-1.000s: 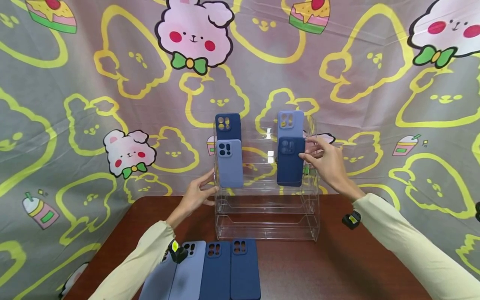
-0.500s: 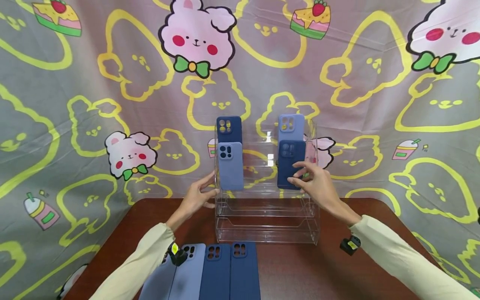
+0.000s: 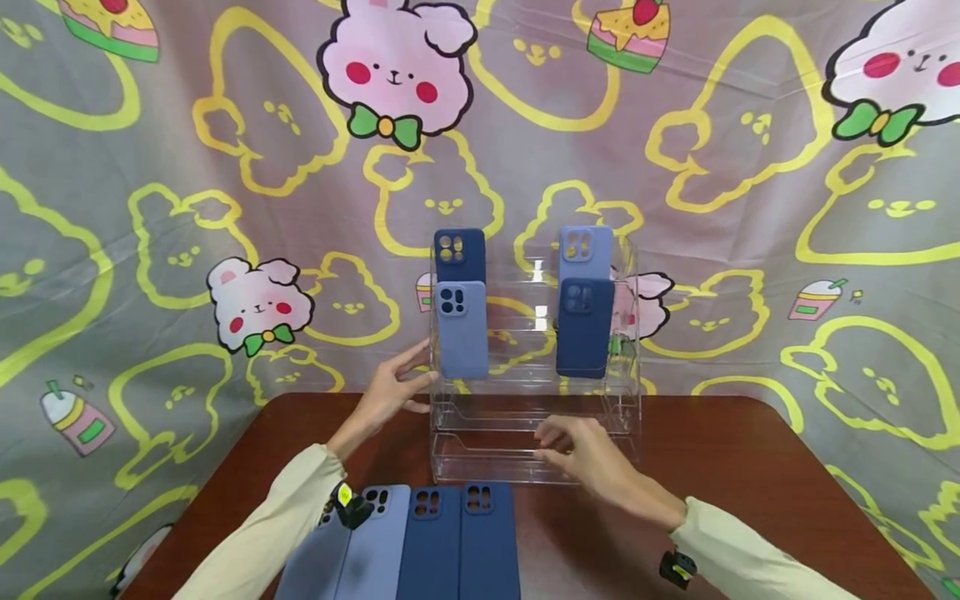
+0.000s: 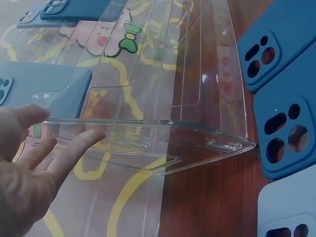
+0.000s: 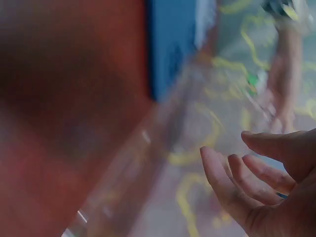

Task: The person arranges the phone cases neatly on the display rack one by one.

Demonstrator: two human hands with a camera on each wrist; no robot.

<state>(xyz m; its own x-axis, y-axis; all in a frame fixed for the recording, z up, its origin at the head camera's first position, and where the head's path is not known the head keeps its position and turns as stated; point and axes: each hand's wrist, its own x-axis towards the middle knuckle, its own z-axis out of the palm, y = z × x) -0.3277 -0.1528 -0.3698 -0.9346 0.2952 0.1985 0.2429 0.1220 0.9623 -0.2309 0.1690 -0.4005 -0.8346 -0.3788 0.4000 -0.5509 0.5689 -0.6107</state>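
A clear acrylic tiered stand [image 3: 525,467] holds phone cases upright. A navy case [image 3: 469,258] is above a lavender case [image 3: 462,342] at left. On the right, a lavender case [image 3: 587,243] is above a navy case [image 3: 585,342]. My left hand [image 3: 390,387] rests against the stand's left side with fingers extended, thumb near the side panel's edge in the left wrist view. My right hand [image 3: 585,454] holds nothing and hovers before the lower tiers, fingers loosely bent. In the blurred right wrist view, there is a gap between its thumb and fingers.
Several phone cases lie in a row on the brown table [image 3: 705,500] in front of the stand, including a lavender case [image 3: 375,542], a navy case [image 3: 431,550] and another navy case [image 3: 489,550]. A patterned cloth [image 3: 712,108] hangs behind.
My right hand has left the navy case on the right of the stand and moved down and left towards the lower tiers. The left hand has stayed at the stand's side.
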